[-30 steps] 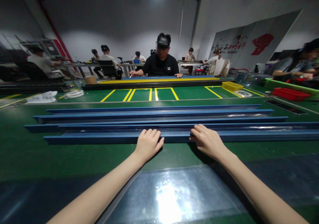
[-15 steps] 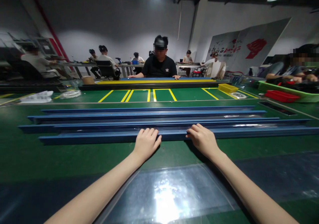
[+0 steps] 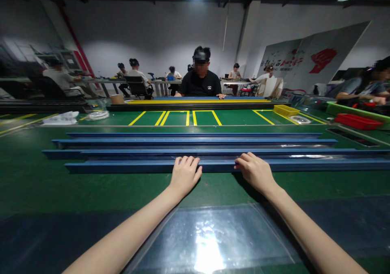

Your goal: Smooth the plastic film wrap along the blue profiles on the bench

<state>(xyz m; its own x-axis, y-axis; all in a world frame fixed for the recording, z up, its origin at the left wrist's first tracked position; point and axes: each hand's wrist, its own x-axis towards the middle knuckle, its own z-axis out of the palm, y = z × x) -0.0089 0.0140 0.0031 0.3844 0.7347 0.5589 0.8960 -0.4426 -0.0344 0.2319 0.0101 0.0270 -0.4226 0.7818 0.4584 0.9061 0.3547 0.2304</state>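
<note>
Several long blue channel-shaped profiles lie side by side across the green tabletop (image 3: 122, 188). At the front one, the nearest blue profile (image 3: 122, 168), my left hand (image 3: 186, 172) has its fingers bent over the upper edge and its thumb on the near side. Farther right, my right hand (image 3: 254, 169) grips the same profile, fingers curled over the top and partly hidden. Glossy clear film shows along the channels. Below my forearms lies a clear plastic sheet (image 3: 210, 225), shining with reflected light.
Across the table a person in a black shirt (image 3: 199, 83) sits behind yellow profiles (image 3: 198, 102) and black ones. At the right are a yellow tray (image 3: 285, 110), a red tray (image 3: 358, 121), a green bin (image 3: 341, 108) and a dark flat phone-like object (image 3: 353, 137). White papers (image 3: 61, 118) lie left.
The whole view has shifted slightly, so things appear a little farther right. Both hands keep their places on the front blue profile.
</note>
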